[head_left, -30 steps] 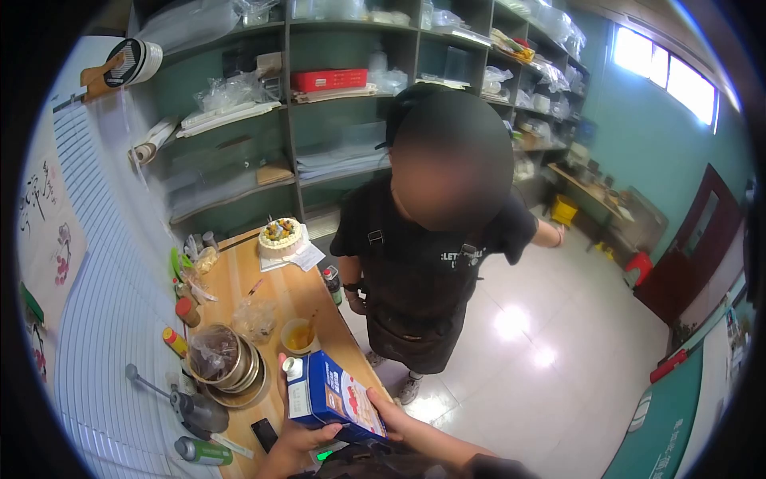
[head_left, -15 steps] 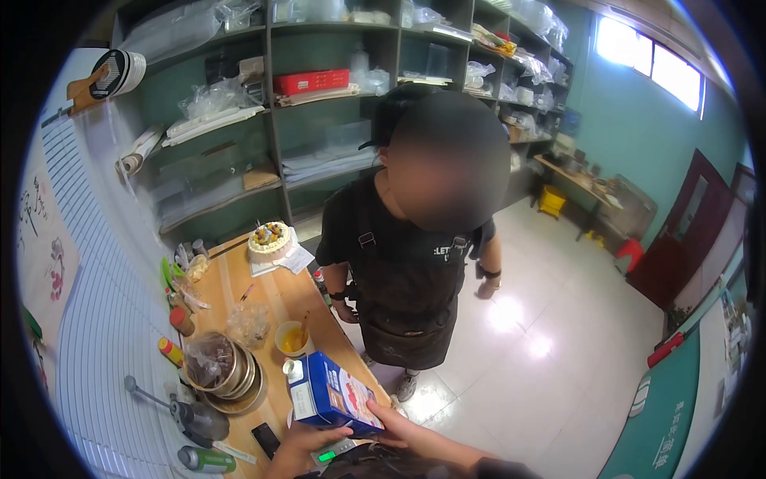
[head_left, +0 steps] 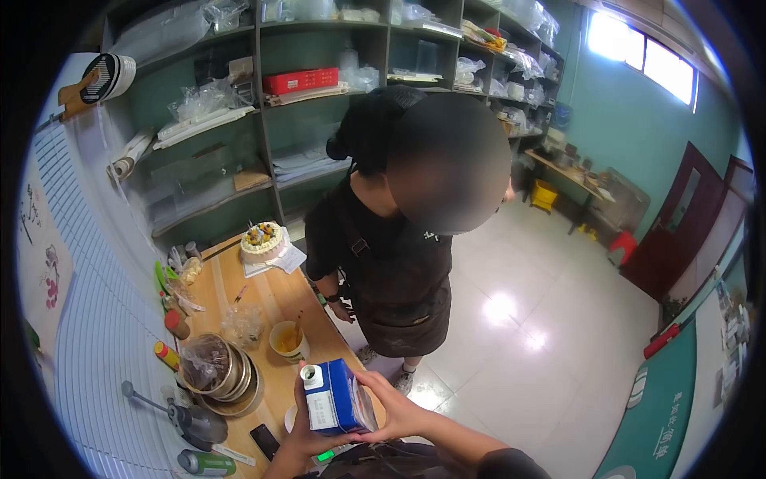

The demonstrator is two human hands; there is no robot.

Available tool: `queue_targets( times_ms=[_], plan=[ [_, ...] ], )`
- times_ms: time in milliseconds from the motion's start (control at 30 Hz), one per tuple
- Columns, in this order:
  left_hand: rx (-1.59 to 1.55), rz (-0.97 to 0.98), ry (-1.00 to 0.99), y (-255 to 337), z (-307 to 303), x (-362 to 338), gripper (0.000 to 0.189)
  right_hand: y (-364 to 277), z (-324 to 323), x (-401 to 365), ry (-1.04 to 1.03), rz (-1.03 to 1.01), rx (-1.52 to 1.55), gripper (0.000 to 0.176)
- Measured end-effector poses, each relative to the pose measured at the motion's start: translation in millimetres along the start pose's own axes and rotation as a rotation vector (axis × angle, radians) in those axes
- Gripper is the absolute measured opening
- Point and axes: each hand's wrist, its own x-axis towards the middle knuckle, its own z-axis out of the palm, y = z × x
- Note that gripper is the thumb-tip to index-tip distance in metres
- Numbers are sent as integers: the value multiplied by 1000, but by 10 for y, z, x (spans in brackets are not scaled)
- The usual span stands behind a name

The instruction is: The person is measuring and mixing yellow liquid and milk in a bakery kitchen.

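Observation:
A blue carton (head_left: 345, 391) with a white label and a round spout on its top is between my two hands, above the near end of the wooden table. My left hand (head_left: 298, 437) wraps its left side and underside. On the right side, the fingers of my right hand (head_left: 392, 405) press against the carton. The spout looks uncapped, its opening facing up toward me. Just beyond the carton stands a white cup (head_left: 289, 342) of yellow liquid with a stick in it. Below my left hand glows the green display of a scale (head_left: 324, 457), mostly hidden.
A decorated cake (head_left: 262, 241) sits at the table's far end. Stacked round pans (head_left: 231, 379), a plastic bag (head_left: 242, 326), a phone (head_left: 265, 439) and several bottles line the left. A person in a dark apron (head_left: 399, 319) stands beside the table's right edge.
The carton has turned more upright, its spout side now toward me. My left hand has moved up its left side. The person beside the table has turned away to the right.

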Motion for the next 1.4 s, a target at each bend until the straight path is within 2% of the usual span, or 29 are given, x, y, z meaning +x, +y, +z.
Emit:
queue_targets(
  times_ms=[133,233,300,367,467,600,667,767,800,900,933,1033,1067,1200,1300,1400],
  plan=[
    [38,64,-59,-34,4,7,149,52,55,-75,41,50,10,103],
    [33,-29,-37,66,63,-14,151,122,81,-131,67,50,55,101],
    [53,-186,-150,-2,-91,-39,152,108,38,-141,78,48,49,101],
    [109,-210,-232,-37,-161,-49,153,34,-10,-133,113,40,45,101],
    [214,-76,-263,3,-146,14,150,-19,-33,-155,140,30,94,103],
    [273,-30,-188,-1,-130,7,130,-20,40,-141,171,19,218,106],
    [346,-50,-147,57,-162,5,118,53,113,-161,183,29,117,112],
    [475,23,-126,144,-188,3,123,7,135,-159,219,-33,57,122],
    [391,19,-98,154,-179,-9,119,-12,135,-152,234,-68,52,125],
    [174,-12,-24,147,-156,-74,112,112,216,-255,76,98,63,129],
    [122,-33,-7,109,-148,-103,112,153,261,-282,46,165,89,123],
    [71,-68,15,70,-114,-132,110,192,281,-300,8,173,48,116],
    [54,-87,22,47,-114,-157,110,172,293,-312,45,140,-3,108],
    [96,-138,58,83,-78,-240,109,106,297,-330,54,177,38,104],
    [154,-262,34,89,-176,-278,112,121,321,-321,62,154,2,102],
    [100,-384,34,-15,-350,-423,97,187,334,-296,40,147,-47,104]
  ],
)
